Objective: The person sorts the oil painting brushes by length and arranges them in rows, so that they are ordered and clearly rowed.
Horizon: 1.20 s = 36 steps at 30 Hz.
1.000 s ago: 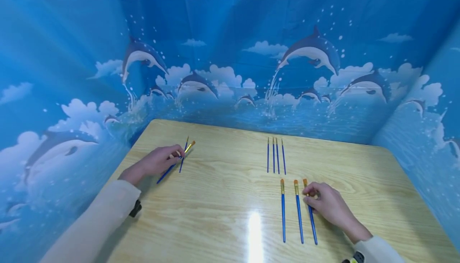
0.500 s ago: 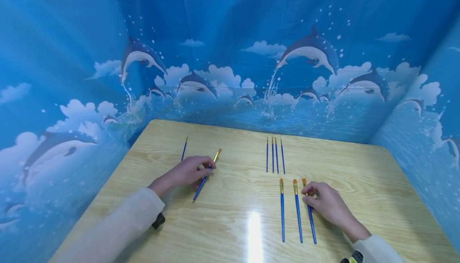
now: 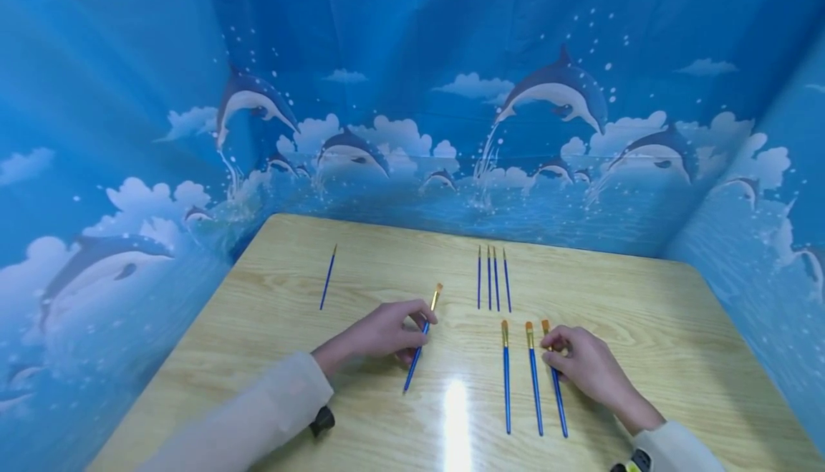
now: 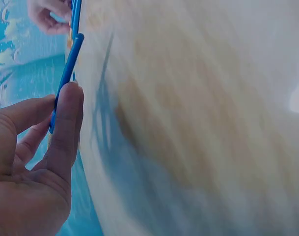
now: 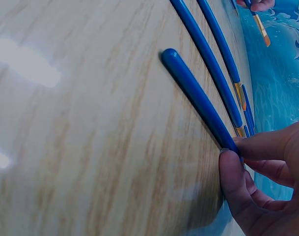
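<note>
In the head view my left hand (image 3: 393,329) pinches a blue paintbrush (image 3: 416,359) with a gold ferrule and orange bristles, left of the table's middle. In the left wrist view, thumb and fingers grip its blue handle (image 4: 69,66), and a shadow below suggests it is off the table. My right hand (image 3: 585,366) pinches the rightmost paintbrush (image 3: 558,395) of a row of three wide ones. Its handle (image 5: 198,96) lies on or just above the wood in the right wrist view. The other two wide paintbrushes, a middle one (image 3: 536,386) and a left one (image 3: 506,386), lie alongside.
Behind the wide row, several thin blue paintbrushes (image 3: 496,282) lie side by side. One thin paintbrush (image 3: 328,278) lies alone at the far left of the wooden table (image 3: 399,250). A blue dolphin-print curtain (image 3: 412,85) surrounds the table's back and sides.
My left hand has carried its paintbrush rightward and nearer across the table, away from the lone thin one at the far left. The right hand stays on its paintbrush.
</note>
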Each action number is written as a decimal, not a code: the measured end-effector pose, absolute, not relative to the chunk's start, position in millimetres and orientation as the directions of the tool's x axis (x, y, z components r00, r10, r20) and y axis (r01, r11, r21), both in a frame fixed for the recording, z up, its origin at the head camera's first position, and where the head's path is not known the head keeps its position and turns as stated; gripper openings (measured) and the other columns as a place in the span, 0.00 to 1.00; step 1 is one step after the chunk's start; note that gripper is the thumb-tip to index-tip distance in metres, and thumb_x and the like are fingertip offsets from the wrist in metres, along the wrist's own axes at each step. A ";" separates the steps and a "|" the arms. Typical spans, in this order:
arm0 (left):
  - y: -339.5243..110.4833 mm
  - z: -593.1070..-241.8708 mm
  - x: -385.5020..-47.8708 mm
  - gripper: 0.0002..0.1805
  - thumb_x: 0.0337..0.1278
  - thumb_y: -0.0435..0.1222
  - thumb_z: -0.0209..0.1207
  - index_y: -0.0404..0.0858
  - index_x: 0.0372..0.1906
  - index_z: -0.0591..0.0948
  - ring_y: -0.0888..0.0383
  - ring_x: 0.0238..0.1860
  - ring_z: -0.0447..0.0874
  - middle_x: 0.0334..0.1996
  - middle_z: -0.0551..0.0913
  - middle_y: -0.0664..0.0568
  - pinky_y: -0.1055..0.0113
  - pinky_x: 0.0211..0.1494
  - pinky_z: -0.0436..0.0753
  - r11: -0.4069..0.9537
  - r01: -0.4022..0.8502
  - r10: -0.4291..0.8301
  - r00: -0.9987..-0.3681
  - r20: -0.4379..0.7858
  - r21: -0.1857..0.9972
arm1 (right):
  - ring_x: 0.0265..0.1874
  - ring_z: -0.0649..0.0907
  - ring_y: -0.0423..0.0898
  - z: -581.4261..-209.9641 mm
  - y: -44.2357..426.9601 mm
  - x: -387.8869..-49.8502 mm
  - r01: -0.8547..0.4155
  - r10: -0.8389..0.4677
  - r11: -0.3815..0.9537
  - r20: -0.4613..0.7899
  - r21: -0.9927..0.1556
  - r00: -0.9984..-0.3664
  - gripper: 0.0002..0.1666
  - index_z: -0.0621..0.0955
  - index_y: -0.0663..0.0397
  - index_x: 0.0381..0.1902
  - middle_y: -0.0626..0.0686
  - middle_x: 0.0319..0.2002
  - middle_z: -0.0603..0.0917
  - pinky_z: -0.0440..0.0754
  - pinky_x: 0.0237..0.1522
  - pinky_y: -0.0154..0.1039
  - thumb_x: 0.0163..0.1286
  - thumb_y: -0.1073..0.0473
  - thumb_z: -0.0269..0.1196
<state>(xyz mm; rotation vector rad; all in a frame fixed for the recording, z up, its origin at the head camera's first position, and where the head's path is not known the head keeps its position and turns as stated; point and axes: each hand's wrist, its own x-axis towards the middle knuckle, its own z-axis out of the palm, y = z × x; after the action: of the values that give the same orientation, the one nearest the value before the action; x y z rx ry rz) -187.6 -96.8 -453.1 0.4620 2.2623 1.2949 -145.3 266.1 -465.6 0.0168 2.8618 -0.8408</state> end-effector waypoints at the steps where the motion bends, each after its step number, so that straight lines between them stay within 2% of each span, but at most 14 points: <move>1: -94.0 -454.3 -185.4 0.15 0.75 0.31 0.66 0.44 0.61 0.84 0.55 0.29 0.90 0.52 0.84 0.49 0.61 0.34 0.91 0.478 0.032 0.515 -0.820 -0.251 0.878 | 0.25 0.83 0.42 -465.7 266.0 -145.4 0.054 -0.036 0.841 -0.155 -0.539 -0.987 0.08 0.87 0.56 0.48 0.53 0.43 0.87 0.83 0.28 0.37 0.73 0.65 0.72; 9: -64.0 -459.4 -170.7 0.12 0.71 0.32 0.70 0.45 0.54 0.85 0.53 0.31 0.90 0.44 0.85 0.51 0.60 0.34 0.92 0.416 -0.015 0.566 -0.778 -0.271 0.909 | 0.25 0.84 0.41 -465.4 265.5 -144.7 0.045 -0.047 0.838 -0.154 -0.544 -0.987 0.08 0.87 0.57 0.48 0.53 0.42 0.87 0.84 0.28 0.36 0.72 0.65 0.72; 21: -21.4 -465.0 -166.2 0.14 0.69 0.36 0.72 0.51 0.54 0.85 0.57 0.29 0.86 0.41 0.85 0.60 0.65 0.28 0.87 0.485 0.050 0.581 -0.765 -0.279 0.873 | 0.24 0.84 0.41 -464.7 266.2 -144.6 0.038 -0.052 0.843 -0.151 -0.536 -0.987 0.08 0.87 0.57 0.48 0.53 0.42 0.87 0.83 0.29 0.36 0.73 0.65 0.72; 27: -7.5 -467.8 -164.0 0.13 0.69 0.37 0.73 0.48 0.54 0.85 0.61 0.22 0.81 0.35 0.83 0.61 0.68 0.22 0.82 0.540 0.172 0.612 -0.753 -0.243 0.824 | 0.23 0.84 0.41 -465.6 266.1 -144.7 0.030 -0.056 0.846 -0.145 -0.532 -0.988 0.08 0.87 0.56 0.47 0.51 0.40 0.88 0.82 0.29 0.36 0.72 0.65 0.72; 33: 3.0 -467.3 -164.7 0.14 0.70 0.45 0.73 0.48 0.54 0.85 0.70 0.31 0.78 0.34 0.82 0.65 0.73 0.40 0.79 0.631 0.416 0.646 -0.749 -0.146 0.655 | 0.23 0.83 0.41 -464.7 266.6 -145.3 0.034 -0.055 0.844 -0.150 -0.536 -0.987 0.08 0.87 0.56 0.47 0.51 0.40 0.88 0.81 0.29 0.36 0.72 0.65 0.73; 36: 6.0 -466.0 -162.1 0.14 0.70 0.49 0.72 0.51 0.54 0.85 0.70 0.35 0.76 0.36 0.80 0.65 0.73 0.42 0.77 0.678 0.466 0.638 -0.756 -0.142 0.569 | 0.24 0.83 0.42 -464.2 266.3 -146.2 0.044 -0.050 0.842 -0.159 -0.538 -0.986 0.08 0.87 0.56 0.47 0.51 0.40 0.88 0.82 0.28 0.36 0.72 0.64 0.72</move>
<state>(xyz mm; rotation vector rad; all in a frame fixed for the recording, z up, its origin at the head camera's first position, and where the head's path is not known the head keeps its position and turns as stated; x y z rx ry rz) -162.1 6.0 -466.0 0.8723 2.5635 0.7370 -146.2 266.3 -464.2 -0.0052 2.8529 -0.8396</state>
